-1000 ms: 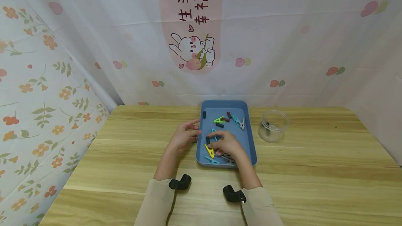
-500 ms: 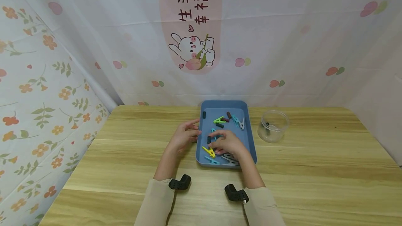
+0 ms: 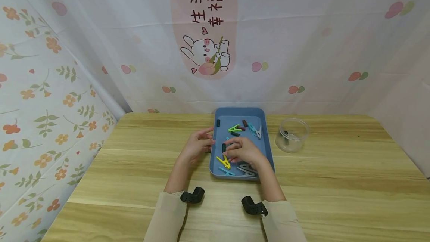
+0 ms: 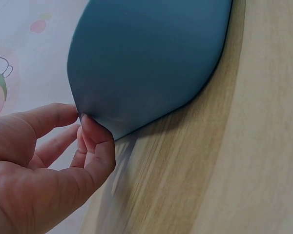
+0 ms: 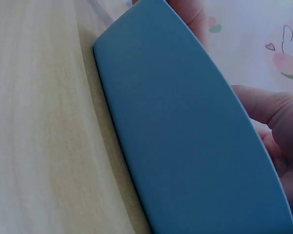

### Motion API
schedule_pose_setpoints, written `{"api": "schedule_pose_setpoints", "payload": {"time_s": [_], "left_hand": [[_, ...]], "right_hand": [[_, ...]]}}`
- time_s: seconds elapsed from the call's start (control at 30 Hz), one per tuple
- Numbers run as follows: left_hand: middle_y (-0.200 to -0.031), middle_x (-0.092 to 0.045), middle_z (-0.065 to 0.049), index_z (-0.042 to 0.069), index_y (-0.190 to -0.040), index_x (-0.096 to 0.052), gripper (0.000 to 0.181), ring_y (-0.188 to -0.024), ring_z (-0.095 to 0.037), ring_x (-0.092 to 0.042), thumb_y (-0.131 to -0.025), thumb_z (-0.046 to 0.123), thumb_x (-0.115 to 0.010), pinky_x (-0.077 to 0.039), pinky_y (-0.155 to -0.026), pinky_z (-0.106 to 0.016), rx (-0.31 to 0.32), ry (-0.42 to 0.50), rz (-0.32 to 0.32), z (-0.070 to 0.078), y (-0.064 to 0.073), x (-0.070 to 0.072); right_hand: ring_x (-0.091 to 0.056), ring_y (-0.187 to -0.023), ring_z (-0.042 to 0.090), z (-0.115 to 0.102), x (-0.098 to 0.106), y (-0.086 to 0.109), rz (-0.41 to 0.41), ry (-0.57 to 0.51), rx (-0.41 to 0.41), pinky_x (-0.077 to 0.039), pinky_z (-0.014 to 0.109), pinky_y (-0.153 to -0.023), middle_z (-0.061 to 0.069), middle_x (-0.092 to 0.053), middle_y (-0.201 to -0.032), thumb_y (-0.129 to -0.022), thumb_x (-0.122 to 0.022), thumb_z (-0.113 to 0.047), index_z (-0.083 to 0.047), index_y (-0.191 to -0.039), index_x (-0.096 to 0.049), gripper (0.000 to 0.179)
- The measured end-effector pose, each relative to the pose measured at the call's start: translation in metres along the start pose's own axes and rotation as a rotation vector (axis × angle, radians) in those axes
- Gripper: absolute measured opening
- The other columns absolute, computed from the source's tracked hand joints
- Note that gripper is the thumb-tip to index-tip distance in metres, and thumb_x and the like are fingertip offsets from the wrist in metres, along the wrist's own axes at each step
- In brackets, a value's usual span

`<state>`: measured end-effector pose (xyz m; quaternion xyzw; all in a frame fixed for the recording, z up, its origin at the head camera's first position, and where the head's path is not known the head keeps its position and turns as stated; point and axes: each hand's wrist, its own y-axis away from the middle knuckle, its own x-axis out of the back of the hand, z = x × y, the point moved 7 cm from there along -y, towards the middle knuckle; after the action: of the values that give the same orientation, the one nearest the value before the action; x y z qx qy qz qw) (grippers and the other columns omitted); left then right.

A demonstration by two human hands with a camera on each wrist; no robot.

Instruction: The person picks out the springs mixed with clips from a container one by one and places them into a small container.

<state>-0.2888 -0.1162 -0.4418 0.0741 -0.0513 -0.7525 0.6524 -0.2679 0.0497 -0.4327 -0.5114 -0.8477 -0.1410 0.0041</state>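
Note:
A blue tray [image 3: 239,142] lies on the table, holding clothespins and small dark ridged cylinders. My left hand [image 3: 198,145] pinches the left rim, thumb against the wall in the left wrist view. Inside the tray, my right hand [image 3: 244,150] has a dark green ridged cylinder [image 3: 224,148] between thumb and index fingertips. A yellow clothespin [image 3: 223,162] lies just below those fingers, and a light blue one [image 3: 227,171] is nearer the front. Grey clothespins [image 3: 246,171] lie partly under the right wrist. In the right wrist view the tray wall hides the right fingertips.
Right of the tray stands a clear round tub [image 3: 291,137] with something dark inside. Towards the tray's back lie a lime clothespin [image 3: 234,128], a blue one [image 3: 252,130] and several more cylinders. A patterned curtain [image 3: 268,40] hangs behind the table [image 3: 336,182].
My right hand has shifted slightly right and up in the head view, the dark green cylinder moving with its fingertips. The yellow clothespin has turned and slid a little left. My left hand stays put.

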Motion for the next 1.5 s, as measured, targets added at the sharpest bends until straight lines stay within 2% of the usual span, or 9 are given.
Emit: {"api": "schedule_pose_setpoints", "payload": {"time_s": [0.37, 0.73, 1.17, 1.5], "left_hand": [[-0.101, -0.051, -0.009, 0.001, -0.145, -0.051, 0.054, -0.080, -0.012, -0.055, -0.093, -0.007, -0.061, -0.053, -0.068, -0.023, 0.000, -0.009, 0.009, -0.002, -0.002, 0.002], [-0.102, -0.051, -0.010, 0.000, -0.145, -0.050, 0.055, -0.079, -0.011, -0.056, -0.092, -0.009, -0.062, -0.052, -0.067, -0.023, -0.001, 0.006, 0.020, -0.001, -0.001, 0.001], [-0.102, -0.052, -0.009, 0.003, -0.144, -0.053, 0.055, -0.080, -0.013, -0.056, -0.091, -0.009, -0.063, -0.053, -0.068, -0.024, 0.020, 0.005, 0.038, -0.001, 0.000, 0.001], [-0.105, -0.053, -0.010, 0.006, -0.144, -0.054, 0.054, -0.084, -0.015, -0.056, -0.092, -0.007, -0.063, -0.053, -0.070, -0.024, 0.033, -0.023, 0.053, -0.002, 0.000, 0.002]], "right_hand": [[-0.070, -0.077, 0.022, -0.008, 0.009, 0.002, 0.037, 0.022, 0.029, -0.059, 0.035, -0.069, 0.021, -0.068, -0.113, -0.095, -0.062, -0.003, 0.004, -0.134, -0.056, 0.040], [-0.070, -0.089, 0.038, -0.020, 0.022, 0.013, 0.100, 0.040, 0.073, -0.060, 0.045, -0.077, 0.026, -0.064, -0.120, -0.094, -0.067, -0.005, 0.004, -0.135, -0.055, 0.044], [-0.069, -0.084, 0.035, -0.028, 0.041, 0.026, 0.173, 0.066, 0.108, -0.059, 0.044, -0.076, 0.027, -0.064, -0.120, -0.094, -0.068, -0.006, 0.005, -0.138, -0.052, 0.048], [-0.069, -0.081, 0.028, -0.032, 0.058, 0.037, 0.240, 0.064, 0.095, -0.059, 0.040, -0.076, 0.023, -0.065, -0.118, -0.094, -0.069, -0.009, 0.004, -0.138, -0.051, 0.049]]}}
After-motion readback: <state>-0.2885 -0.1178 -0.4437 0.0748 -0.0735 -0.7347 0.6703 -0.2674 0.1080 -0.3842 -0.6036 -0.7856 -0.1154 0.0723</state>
